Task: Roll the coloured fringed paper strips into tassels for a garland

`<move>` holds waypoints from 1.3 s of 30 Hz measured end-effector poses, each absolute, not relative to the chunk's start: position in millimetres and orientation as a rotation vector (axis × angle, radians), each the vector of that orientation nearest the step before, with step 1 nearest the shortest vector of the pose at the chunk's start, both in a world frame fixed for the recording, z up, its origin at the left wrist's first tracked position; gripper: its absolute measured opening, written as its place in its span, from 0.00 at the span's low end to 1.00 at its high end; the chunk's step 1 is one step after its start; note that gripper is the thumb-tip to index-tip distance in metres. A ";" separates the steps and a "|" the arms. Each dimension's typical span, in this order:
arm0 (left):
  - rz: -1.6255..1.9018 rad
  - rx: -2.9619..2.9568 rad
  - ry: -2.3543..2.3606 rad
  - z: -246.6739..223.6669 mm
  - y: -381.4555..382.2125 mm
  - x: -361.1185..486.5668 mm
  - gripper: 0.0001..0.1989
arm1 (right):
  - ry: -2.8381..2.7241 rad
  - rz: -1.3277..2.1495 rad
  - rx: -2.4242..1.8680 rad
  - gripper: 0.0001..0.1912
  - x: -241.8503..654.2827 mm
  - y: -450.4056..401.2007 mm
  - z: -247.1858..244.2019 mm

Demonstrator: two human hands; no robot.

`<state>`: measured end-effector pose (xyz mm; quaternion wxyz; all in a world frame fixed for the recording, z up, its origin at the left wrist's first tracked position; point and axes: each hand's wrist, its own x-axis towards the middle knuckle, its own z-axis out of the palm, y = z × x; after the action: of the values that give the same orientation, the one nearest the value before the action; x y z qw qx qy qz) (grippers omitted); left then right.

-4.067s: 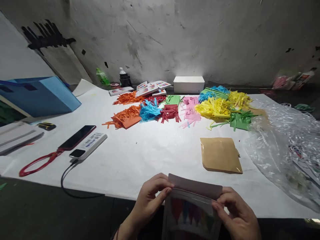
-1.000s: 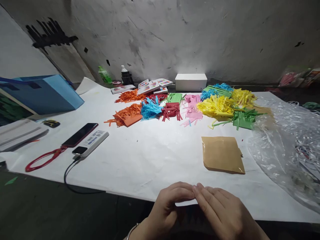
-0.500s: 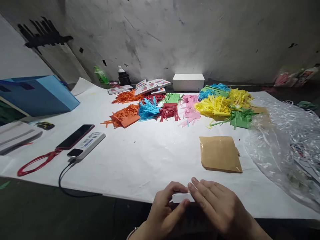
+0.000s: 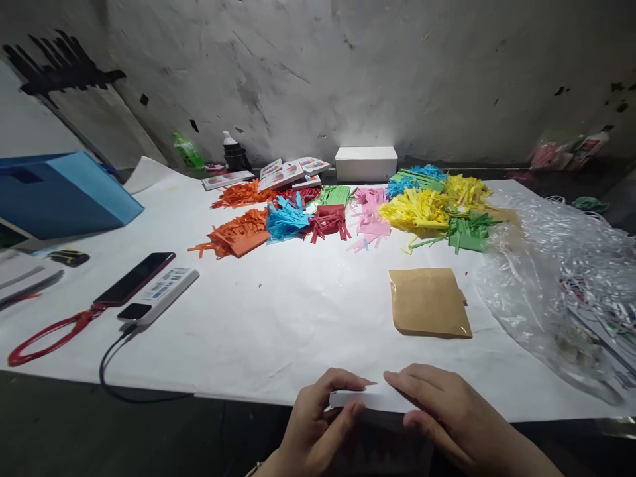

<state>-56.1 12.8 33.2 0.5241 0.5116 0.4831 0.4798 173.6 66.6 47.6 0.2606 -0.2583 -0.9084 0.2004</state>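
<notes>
At the table's front edge a flat white box [image 4: 370,397] is held upright, its narrow white side facing up. Its front lies in shadow, with faint reddish marks. My left hand [image 4: 322,414] pinches the box's left end between thumb and fingers. Over the right end, my right hand [image 4: 447,411] has its fingers on the far side and its thumb on the near side. Just beyond the hands, a brown paper packet [image 4: 430,303] lies flat on the white-covered table [image 4: 298,318].
Fringed paper bundles [image 4: 328,222] in several colours line the back, near a white box [image 4: 366,164] and thin printed boxes [image 4: 283,174]. On the left are a phone [image 4: 134,279], a power bank [image 4: 159,296] and a blue box [image 4: 69,195]. Clear plastic wrap [image 4: 527,285] covers the right side.
My right hand's fingers have lifted and slid right from the box's top, and its thumb now shows. More of the white side is visible. The whole view has shifted slightly.
</notes>
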 end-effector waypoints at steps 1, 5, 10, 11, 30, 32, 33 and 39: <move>1.155 1.220 1.161 34.9 12.2 -55.3 0.16 | -2.488 0.463 -0.676 0.19 174.4 66.6 45.6; 1.176 1.236 1.177 35.7 12.1 -53.5 0.17 | -2.468 0.014 -0.570 0.17 172.9 65.7 37.3; 1.180 1.239 1.192 34.2 11.8 -54.9 0.15 | -2.467 0.066 -0.595 0.20 172.4 66.8 38.3; 1.192 1.247 1.196 34.2 11.5 -55.6 0.15 | -2.482 0.138 -0.612 0.21 174.1 67.2 38.5; 1.176 1.257 1.094 29.6 12.9 -58.3 0.13 | -2.338 0.386 -0.676 0.15 176.2 65.9 46.2; 1.115 1.313 1.049 26.3 13.9 -60.9 0.12 | -2.437 0.201 -0.657 0.15 171.1 63.7 50.4; 1.074 1.358 1.011 24.1 14.3 -61.9 0.12 | -2.497 0.176 -0.650 0.15 168.2 62.2 53.3; 1.032 1.373 0.886 18.0 15.1 -51.8 0.29 | -2.690 0.757 -0.733 0.15 158.3 63.8 81.8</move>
<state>-51.8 15.1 18.0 0.5685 0.5845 0.3770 0.4393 158.3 63.8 81.8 0.1259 -0.2517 -0.9237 0.2600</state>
